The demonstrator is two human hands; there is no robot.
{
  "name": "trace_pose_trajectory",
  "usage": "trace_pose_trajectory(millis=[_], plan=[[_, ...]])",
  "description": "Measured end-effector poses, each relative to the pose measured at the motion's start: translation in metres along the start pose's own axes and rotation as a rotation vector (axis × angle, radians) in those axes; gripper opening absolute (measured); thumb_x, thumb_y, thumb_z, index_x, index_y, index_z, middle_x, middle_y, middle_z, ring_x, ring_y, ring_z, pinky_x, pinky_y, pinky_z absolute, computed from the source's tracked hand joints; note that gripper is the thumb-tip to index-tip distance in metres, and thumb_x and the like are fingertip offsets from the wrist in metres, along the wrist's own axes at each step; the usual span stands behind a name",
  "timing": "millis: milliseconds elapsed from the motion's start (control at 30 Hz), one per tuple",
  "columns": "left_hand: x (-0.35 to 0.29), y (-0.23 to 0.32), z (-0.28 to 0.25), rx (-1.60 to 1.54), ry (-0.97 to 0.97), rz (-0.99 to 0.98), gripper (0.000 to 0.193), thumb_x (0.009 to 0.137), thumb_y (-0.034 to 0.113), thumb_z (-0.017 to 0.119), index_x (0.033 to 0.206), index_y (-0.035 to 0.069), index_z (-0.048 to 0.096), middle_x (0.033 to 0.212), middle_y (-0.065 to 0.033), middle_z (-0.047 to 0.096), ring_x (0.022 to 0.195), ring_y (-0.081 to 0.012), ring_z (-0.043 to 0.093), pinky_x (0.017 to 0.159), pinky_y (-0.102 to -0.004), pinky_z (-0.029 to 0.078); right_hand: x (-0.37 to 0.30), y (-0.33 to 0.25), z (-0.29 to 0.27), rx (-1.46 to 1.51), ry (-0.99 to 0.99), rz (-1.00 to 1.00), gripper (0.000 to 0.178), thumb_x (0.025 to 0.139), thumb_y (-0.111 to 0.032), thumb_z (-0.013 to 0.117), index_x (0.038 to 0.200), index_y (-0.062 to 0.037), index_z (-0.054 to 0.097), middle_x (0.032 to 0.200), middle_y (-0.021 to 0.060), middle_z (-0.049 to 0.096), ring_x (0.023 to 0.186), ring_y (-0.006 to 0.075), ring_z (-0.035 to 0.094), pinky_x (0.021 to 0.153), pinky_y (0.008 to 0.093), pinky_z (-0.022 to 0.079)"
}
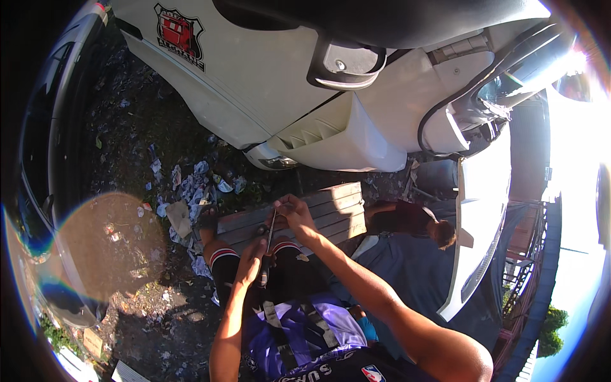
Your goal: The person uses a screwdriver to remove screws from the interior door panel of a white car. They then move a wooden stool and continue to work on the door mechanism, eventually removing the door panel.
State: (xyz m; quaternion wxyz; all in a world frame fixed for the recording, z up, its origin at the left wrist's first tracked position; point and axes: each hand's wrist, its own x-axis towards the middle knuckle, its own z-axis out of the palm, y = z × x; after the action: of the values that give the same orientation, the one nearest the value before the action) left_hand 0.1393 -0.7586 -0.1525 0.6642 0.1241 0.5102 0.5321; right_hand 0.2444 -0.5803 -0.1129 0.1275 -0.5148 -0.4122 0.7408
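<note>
Above your lap (294,267), left hand (253,253) gripping a dark-handled tool (263,275), right hand (293,211) narrowed at its thin end, slatted surface (338,213) toward two o'clock.

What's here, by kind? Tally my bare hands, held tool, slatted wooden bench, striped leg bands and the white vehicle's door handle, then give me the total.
Bare hands (left hand, right hand): 2
Held tool: 1
Slatted wooden bench: 1
Striped leg bands: 2
Door handle: 1
Total: 7
</note>
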Motion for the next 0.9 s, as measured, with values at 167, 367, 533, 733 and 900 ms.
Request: trace_pose_trajectory(millis=[167, 367, 533, 733, 900], plan=[[0.043, -0.018, -0.011, 0.186, 0.149, 0.173, 0.048, 0.109, 0.04, 0.047, 0.13, -0.001, 0.059, 0.092, -0.0079, 0.068, 0.081, -0.0134, 0.064, 0.071, -0.0277, 0.05, 0.026, 0.056, 0.009, -0.242, -0.102, -0.131, 0.026, 0.102, -0.024, 0.063, 0.108, 0.0007, 0.058, 0.087, 0.0079, 0.067, 0.081, 0.0133, 0.063, 0.073, 0.0308, 0.051], [0.024, -0.053, -0.009, 0.213, 0.039, -0.127, 0.056, 0.111, 0.04, 0.041, 0.156, 0.007, 0.037, 0.087, -0.0072, 0.067, 0.069, -0.0125, 0.062, 0.064, -0.0273, 0.05, 0.011, 0.113, 0.0, -0.095, -0.042, -0.04, 0.029, 0.102, -0.026, 0.063, 0.111, 0.0011, 0.056, 0.093, 0.0085, 0.067, 0.087, 0.0144, 0.061, 0.076, 0.0311, 0.05], [0.004, -0.066, 0.019, 0.244, 0.004, -0.186, 0.054, 0.111, 0.032, 0.041, 0.16, 0.012, 0.03, 0.084, -0.006, 0.063, 0.063, -0.0111, 0.061, 0.059, -0.0276, 0.052, -0.026, 0.099, -0.021, -0.151, -0.003, 0.013, 0.027, 0.103, -0.025, 0.061, 0.111, -0.0003, 0.056, 0.095, 0.008, 0.066, 0.088, 0.0153, 0.063, 0.077, 0.0324, 0.051], [0.002, -0.026, 0.07, -0.216, 0.071, -0.247, 0.034, 0.104, 0.021, 0.057, 0.13, 0.0, 0.057, 0.087, -0.0067, 0.064, 0.072, -0.0138, 0.065, 0.063, -0.0294, 0.055, -0.043, 0.061, -0.043, 0.373, 0.125, 0.145, 0.017, 0.106, -0.024, 0.057, 0.11, -0.008, 0.053, 0.088, 0.0038, 0.06, 0.078, 0.0183, 0.061, 0.07, 0.0338, 0.052], [0.014, 0.018, 0.087, 0.347, 0.1, 0.008, 0.036, 0.102, 0.031, 0.062, 0.113, -0.003, 0.068, 0.1, -0.0114, 0.072, 0.092, -0.0207, 0.069, 0.081, -0.0343, 0.055, -0.037, 0.022, -0.052, 0.615, 0.26, 0.056, 0.016, 0.107, -0.024, 0.053, 0.099, -0.0108, 0.05, 0.08, 0.0, 0.05, 0.062, 0.0084, 0.041, 0.052, 0.0245, 0.034]])
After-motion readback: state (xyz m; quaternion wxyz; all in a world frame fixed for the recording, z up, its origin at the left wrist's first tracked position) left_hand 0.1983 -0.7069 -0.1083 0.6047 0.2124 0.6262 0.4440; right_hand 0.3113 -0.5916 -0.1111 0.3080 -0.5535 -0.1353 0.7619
